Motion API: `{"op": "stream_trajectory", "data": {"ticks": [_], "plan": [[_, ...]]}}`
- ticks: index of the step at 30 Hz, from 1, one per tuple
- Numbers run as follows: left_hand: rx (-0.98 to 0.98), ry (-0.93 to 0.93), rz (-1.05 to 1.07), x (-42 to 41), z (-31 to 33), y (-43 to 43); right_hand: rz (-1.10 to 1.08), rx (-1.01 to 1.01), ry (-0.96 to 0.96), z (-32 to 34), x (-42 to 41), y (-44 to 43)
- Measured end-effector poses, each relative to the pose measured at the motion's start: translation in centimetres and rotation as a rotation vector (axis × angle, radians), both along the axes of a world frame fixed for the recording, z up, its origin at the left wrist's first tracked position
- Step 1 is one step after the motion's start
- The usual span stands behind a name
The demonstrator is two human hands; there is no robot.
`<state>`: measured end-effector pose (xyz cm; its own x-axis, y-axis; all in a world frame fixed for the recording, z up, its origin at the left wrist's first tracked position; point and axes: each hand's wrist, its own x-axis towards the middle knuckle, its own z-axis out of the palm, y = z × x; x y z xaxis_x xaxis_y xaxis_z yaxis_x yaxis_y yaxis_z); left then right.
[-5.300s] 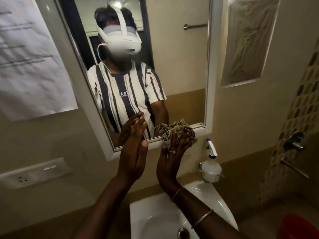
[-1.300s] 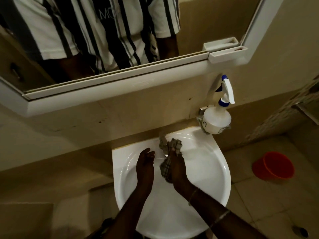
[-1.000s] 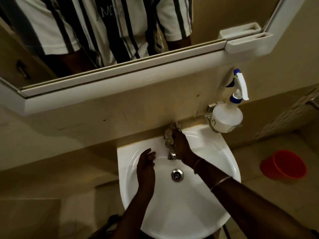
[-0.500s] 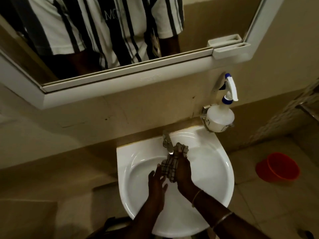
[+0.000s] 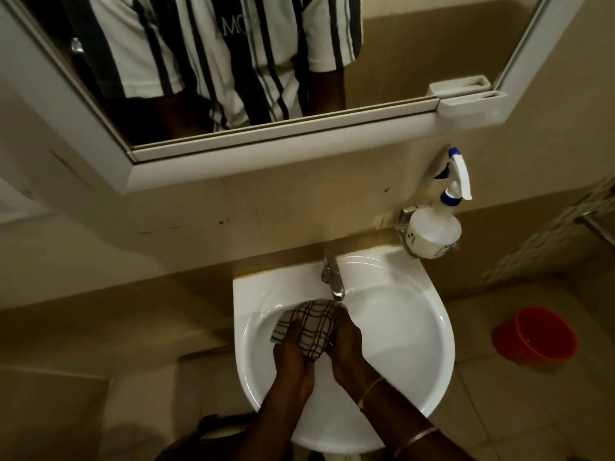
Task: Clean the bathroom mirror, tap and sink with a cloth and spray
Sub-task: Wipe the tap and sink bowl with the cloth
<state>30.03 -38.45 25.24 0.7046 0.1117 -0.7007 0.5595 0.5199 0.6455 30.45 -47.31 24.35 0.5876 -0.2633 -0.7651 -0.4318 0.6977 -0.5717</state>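
Under tap [image 5: 333, 277], over sink [image 5: 416, 331]: left hand [image 5: 293, 351] fingers curled round checked cloth [image 5: 311, 322]; right hand [image 5: 347, 341] apparently gripping it too.

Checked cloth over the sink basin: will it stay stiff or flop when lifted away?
Likely floppy: the checked grey-and-white cloth bunches and folds between the left hand and right hand. Held right under the chrome tap, it may be wet, so heavier and drippy; I cannot see water running.
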Motion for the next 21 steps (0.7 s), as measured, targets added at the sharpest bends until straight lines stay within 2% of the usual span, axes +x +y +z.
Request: {"op": "stream_trajectory", "data": {"ticks": [3,5,9,11,14,18,21], "plan": [[0.113,-0.117,0.043,1.7,1.2,-0.2,-0.005,0.01,0.023,-0.1,-0.8,-1.3],[0.22,-0.238,0.0,3.3,1.7,-0.8,0.019,-0.053,0.05,-0.2,-2.1,-2.1],[0.202,-0.351,-0.247,6.9,1.8,-4.3,0.072,-0.185,0.053,-1.5,-5.2,-3.7],[0.192,-0.354,-0.342,7.5,1.0,-6.3,0.068,-0.219,0.071,-2.5,-6.4,-4.6],[0.216,-0.36,-0.31,7.7,-0.7,-7.5,0.07,-0.252,0.063,-3.2,-8.0,-5.3],[0.259,-0.229,-0.331,8.2,-3.4,-7.9,0.122,-0.314,0.038,-3.4,-8.8,-4.8],[0.19,-0.179,-0.215,6.9,-0.2,-7.9,0.164,-0.339,0.008,-2.9,-8.4,-3.7]]}}
